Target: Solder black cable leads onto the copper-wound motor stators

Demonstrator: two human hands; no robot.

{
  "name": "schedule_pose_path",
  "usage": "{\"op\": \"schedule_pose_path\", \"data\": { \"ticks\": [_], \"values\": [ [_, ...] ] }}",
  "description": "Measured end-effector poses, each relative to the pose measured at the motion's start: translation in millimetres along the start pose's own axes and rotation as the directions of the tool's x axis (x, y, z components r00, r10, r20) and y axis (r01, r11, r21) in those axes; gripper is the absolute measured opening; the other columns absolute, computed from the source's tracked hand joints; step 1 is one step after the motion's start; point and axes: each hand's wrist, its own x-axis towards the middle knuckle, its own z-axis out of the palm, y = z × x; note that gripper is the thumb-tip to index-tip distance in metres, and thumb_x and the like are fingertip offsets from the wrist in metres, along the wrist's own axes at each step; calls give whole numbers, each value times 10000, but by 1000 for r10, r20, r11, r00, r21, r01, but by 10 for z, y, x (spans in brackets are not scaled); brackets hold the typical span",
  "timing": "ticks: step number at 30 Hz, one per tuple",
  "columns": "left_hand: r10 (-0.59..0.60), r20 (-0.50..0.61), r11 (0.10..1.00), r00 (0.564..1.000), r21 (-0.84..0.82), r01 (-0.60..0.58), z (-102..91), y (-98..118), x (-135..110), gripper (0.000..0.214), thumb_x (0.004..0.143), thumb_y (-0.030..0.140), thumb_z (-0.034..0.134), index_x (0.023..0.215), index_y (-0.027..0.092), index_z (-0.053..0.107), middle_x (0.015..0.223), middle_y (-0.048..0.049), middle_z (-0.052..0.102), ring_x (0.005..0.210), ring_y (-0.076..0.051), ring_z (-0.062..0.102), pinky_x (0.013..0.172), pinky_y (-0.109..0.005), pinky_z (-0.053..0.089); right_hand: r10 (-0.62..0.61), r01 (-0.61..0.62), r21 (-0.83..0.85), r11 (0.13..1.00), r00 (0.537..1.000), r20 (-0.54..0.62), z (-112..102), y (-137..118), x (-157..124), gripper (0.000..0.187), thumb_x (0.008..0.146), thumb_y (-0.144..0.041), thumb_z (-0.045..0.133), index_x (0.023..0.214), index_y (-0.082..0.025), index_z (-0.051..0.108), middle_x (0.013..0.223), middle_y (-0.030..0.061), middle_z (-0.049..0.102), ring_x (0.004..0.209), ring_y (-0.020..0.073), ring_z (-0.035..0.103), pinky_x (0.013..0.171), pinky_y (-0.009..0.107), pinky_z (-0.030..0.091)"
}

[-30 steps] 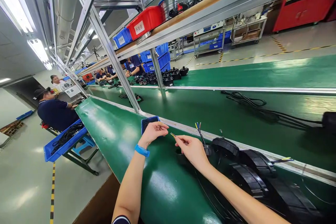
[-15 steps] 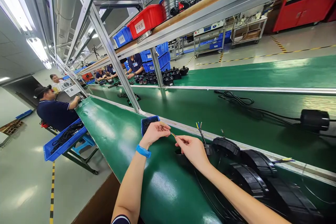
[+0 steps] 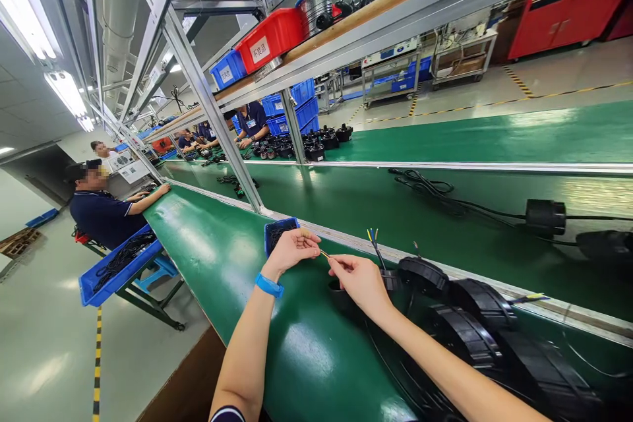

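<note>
My left hand (image 3: 291, 249), with a blue wristband, is curled in a pinch at the tip of a thin yellow wire (image 3: 324, 253). My right hand (image 3: 360, 280) pinches the same wire from the other side, fingers closed. Both hover over the green bench (image 3: 222, 257). A small blue tray (image 3: 277, 233) sits just behind my left hand. Black round motor housings (image 3: 465, 333) lie in a row to the right of my right hand, and a bundle of coloured wire ends (image 3: 372, 235) sticks up behind it.
A green conveyor belt (image 3: 445, 211) beyond the bench carries a black cylindrical part (image 3: 544, 216) with a cable. A seated person in dark blue (image 3: 101, 211) works at far left beside a blue bin (image 3: 116, 267). Red and blue bins sit on the overhead shelf (image 3: 270, 39).
My hands have barely shifted, still pinching the wire. The black part with its cable has travelled leftward on the conveyor. The seated person at left has reached an arm onto the bench.
</note>
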Motion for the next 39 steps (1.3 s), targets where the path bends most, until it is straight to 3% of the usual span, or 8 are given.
{"op": "schedule_pose_path", "data": {
  "ticks": [8, 13, 17, 24, 29, 39],
  "values": [
    [-20, 23, 998, 1000, 55, 18, 40, -50, 7, 453, 643, 281, 881, 987, 89, 657, 757, -39, 690, 680, -118, 648, 705, -262, 518, -31, 31, -17, 999, 1000, 3, 49, 78, 4, 413, 805, -507, 455, 797, -183, 710, 679, 52, 703, 452, 174, 577, 498, 289, 433],
    [-52, 54, 997, 997, 51, 49, 154, -40, 3, 473, 615, 299, 895, 970, 95, 658, 756, -26, 676, 683, -113, 638, 709, -261, 526, -78, 77, -50, 996, 997, -5, 26, 111, 7, 362, 867, -444, 441, 662, -206, 621, 635, 29, 669, 480, 166, 582, 532, 277, 432],
    [-48, 83, 997, 995, 67, 43, 121, 5, -7, 485, 643, 316, 877, 1017, 100, 656, 768, -27, 681, 677, -117, 638, 686, -260, 524, -95, 94, -68, 993, 995, -25, 14, 115, 14, 349, 896, -405, 417, 659, -214, 588, 625, 14, 643, 526, 164, 575, 554, 267, 415],
    [37, -147, 999, 988, 4, -37, 139, -9, 54, 476, 646, 356, 862, 983, 105, 639, 666, 10, 646, 585, -106, 605, 630, -254, 506, -110, 109, -51, 993, 994, -21, 17, 124, 40, 337, 857, -441, 435, 677, -216, 610, 607, 14, 609, 609, 191, 555, 602, 286, 387],
    [51, -145, 999, 988, -10, -53, 218, -23, 59, 476, 651, 357, 859, 984, 96, 641, 660, 4, 642, 577, -103, 598, 611, -248, 500, -92, 92, -11, 996, 996, -7, 11, 132, 43, 356, 828, -478, 464, 669, -206, 629, 625, 27, 622, 622, 199, 550, 583, 289, 352],
    [78, -131, 997, 988, -11, -80, 170, 19, 29, 476, 667, 369, 852, 992, 95, 639, 653, 6, 632, 578, -97, 579, 610, -246, 483, -53, 53, 11, 999, 998, -18, -5, 81, 21, 388, 809, -515, 475, 650, -200, 637, 561, 7, 572, 525, 168, 462, 539, 282, 301]
  ]
}}
